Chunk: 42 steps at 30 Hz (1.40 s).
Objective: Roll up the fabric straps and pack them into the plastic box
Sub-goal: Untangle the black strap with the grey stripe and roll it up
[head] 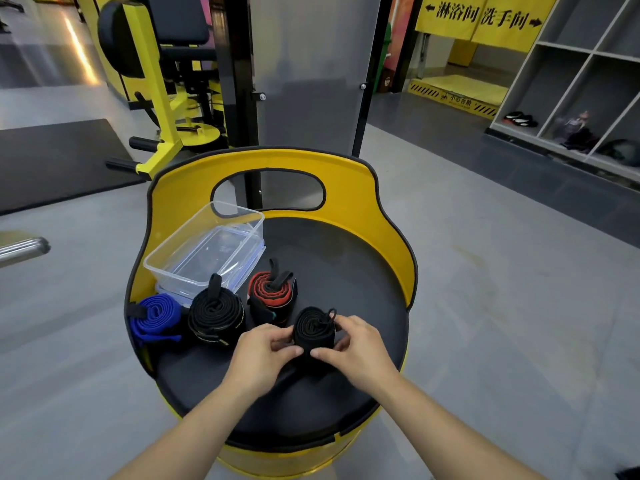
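Gym gear stands behind the round black seat (346,271). Both hands, left hand (258,358) and right hand (360,351), pinch a rolled black strap (313,330). Three more rolls sit beside the plastic box (180,258), which holds no rolls yet.

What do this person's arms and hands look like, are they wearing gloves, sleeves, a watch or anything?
Nothing is worn that the view shows. The left hand and right hand are bare, with no gloves, rings or tape visible on the fingers. Both forearms are bare from the wrists to the bottom edge of the picture: no sleeves, watch or wristband in view.
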Motion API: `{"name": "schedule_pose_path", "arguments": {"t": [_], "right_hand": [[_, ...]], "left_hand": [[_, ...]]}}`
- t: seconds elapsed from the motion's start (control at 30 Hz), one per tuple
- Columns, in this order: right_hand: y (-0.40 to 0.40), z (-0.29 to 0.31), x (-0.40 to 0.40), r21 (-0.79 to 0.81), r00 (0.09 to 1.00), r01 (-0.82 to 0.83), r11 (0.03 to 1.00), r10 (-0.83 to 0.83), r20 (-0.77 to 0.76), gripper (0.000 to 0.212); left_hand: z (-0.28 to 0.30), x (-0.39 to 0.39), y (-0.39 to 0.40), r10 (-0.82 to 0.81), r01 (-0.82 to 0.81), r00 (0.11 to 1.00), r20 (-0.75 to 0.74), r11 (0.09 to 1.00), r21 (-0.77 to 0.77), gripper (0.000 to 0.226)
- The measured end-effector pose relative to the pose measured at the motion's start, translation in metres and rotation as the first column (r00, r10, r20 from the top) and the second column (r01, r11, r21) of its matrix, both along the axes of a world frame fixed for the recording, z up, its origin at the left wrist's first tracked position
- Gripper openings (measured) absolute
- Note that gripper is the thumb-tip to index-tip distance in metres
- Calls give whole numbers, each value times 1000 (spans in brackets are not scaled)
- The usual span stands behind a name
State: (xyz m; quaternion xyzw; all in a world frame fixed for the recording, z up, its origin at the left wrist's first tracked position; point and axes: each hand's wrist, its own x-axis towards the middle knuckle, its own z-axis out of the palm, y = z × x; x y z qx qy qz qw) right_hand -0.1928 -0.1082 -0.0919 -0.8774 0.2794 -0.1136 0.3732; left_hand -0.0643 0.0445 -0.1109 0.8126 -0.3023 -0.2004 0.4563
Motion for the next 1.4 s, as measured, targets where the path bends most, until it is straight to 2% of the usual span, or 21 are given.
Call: {"name": "schedule_pose_path", "arguments": {"t": [0.1,0.17,0.3,0.53,0.7,0.77,0.87,1.0,1.1,1.3,1.4], "right_hand": [[-3,-2,-1,-23,1000,-8,1000,8,-19,61],[-3,-4,-2,-44,999,-17,999,16,-30,57],[-2,-11,-3,-71,999,-40,997,38,-25,51],[-6,-19,-1,-97,999,-38,995,36,-21,44],[-1,-24,-2,-139,999,-35,990,30,-36,47],[1,-24,-2,-141,998,-33,989,26,-50,50],[3,-14,1,-87,1000,-9,996,7,-27,49],[4,14,12,-37,995,20,999,-16,102,56],[11,35,17,-1,989,-11,1000,12,147,64],[56,15,23,-10,983,-185,983,185,-11,64],[73,0,34,-6,984,-178,984,178,-5,61]], "left_hand": [[-1,3,-2,-37,36,998,41,999,35,25],[-3,4,-3,-60,54,991,123,997,53,17],[-9,1,-5,-78,64,962,263,996,61,14],[-7,-2,-8,-64,54,954,292,998,43,14],[-9,-7,-7,-49,32,952,304,998,61,17],[-9,-7,-7,-47,29,956,290,997,65,20],[-5,-9,-8,-10,-3,974,226,998,55,35],[19,-10,-6,137,-131,990,35,984,-124,42],[41,-5,11,159,-165,986,-52,969,-183,43],[27,-8,70,210,-217,968,-134,975,-43,41],[8,-7,77,286,-290,944,-163,957,3,49]]}}
